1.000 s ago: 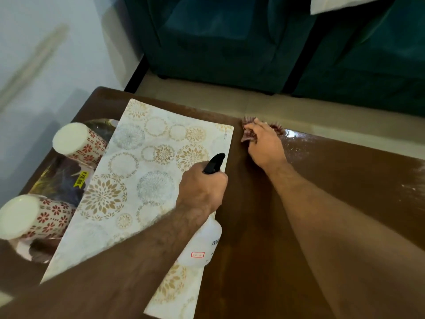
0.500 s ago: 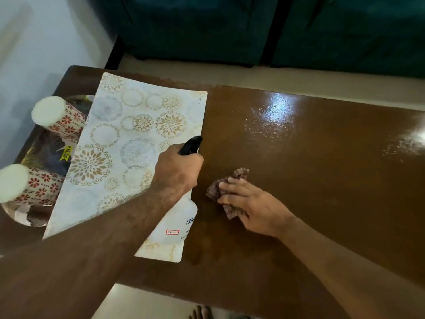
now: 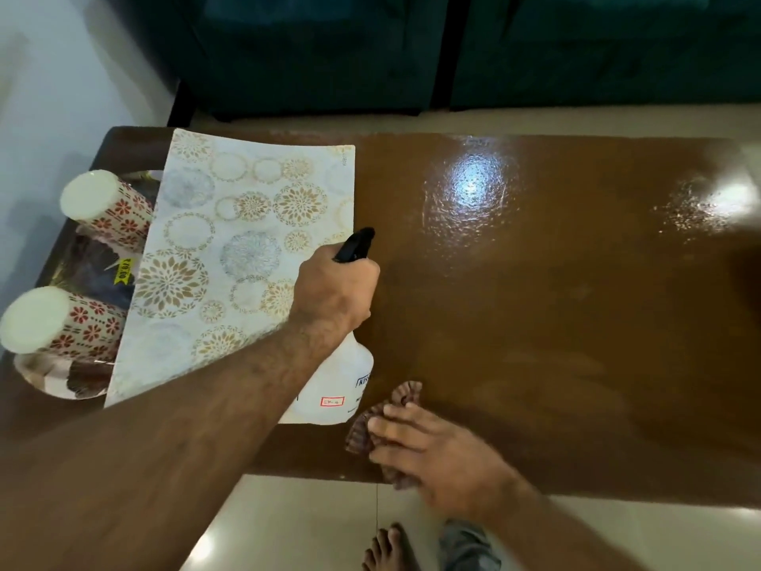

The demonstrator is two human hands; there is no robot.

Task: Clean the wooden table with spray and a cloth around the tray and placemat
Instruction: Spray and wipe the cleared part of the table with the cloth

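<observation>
The left hand (image 3: 335,288) is wrapping its fingers around the neck of a white spray bottle (image 3: 339,381). The black nozzle (image 3: 355,245) is poking out above the hand and pointing away from the person. The bottle's round body is hanging below the hand, over the near right corner of the placemat (image 3: 230,241).

The placemat is lying just to the left of the left hand. It is pale with gold and grey flower circles on it. Further left of the hand, the tray (image 3: 61,372) is peeking out from under the placemat's left edge. Two cups (image 3: 103,208) with red flowers are sitting upside down on the tray, one far and one near (image 3: 53,323).

The right hand (image 3: 436,455) is lying flat with its fingers straight and close together, pressing down on a brown cloth (image 3: 362,430). The cloth is sitting at the near edge of the wooden table (image 3: 556,323), just beside the bottom of the bottle. Bits of the cloth are sticking out past the fingertips and under the palm.

Away from the right hand, the table top is shining with wet spots (image 3: 469,187). More little drops (image 3: 692,212) are glinting far off to the right.

Below the right hand, a bare foot (image 3: 387,550) is standing on the pale floor (image 3: 288,521).
</observation>
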